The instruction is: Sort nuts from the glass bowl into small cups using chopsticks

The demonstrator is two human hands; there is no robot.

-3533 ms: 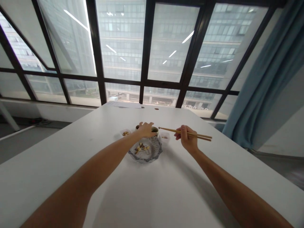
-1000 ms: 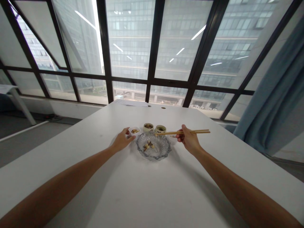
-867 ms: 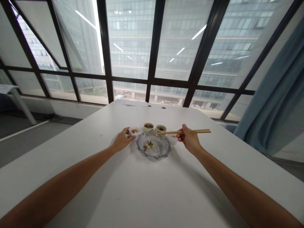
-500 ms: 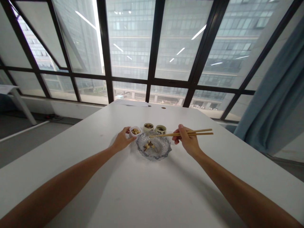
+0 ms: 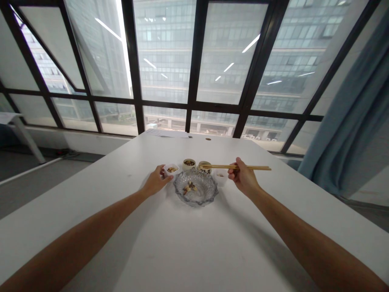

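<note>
My left hand grips the side of a small white cup that holds pale yellowish pieces. In my right hand is a pair of wooden chopsticks, held level, with the tips over the right one of two cream cups. That right cream cup bears dark markings; the left cream cup has dark bits in it. In front of them stands a clear glass bowl, with several pale and brown pieces in its left part. Another white cup sits between the bowl and my right hand.
Everything stands on a white table. Papers and a small round brown spot are at its far end. Beyond are large dark-framed windows, with a blue curtain at the right.
The chopsticks have risen and moved from above the glass bowl to over the right cream cup, their tips closer together. The white cup on the right has come into clearer view.
</note>
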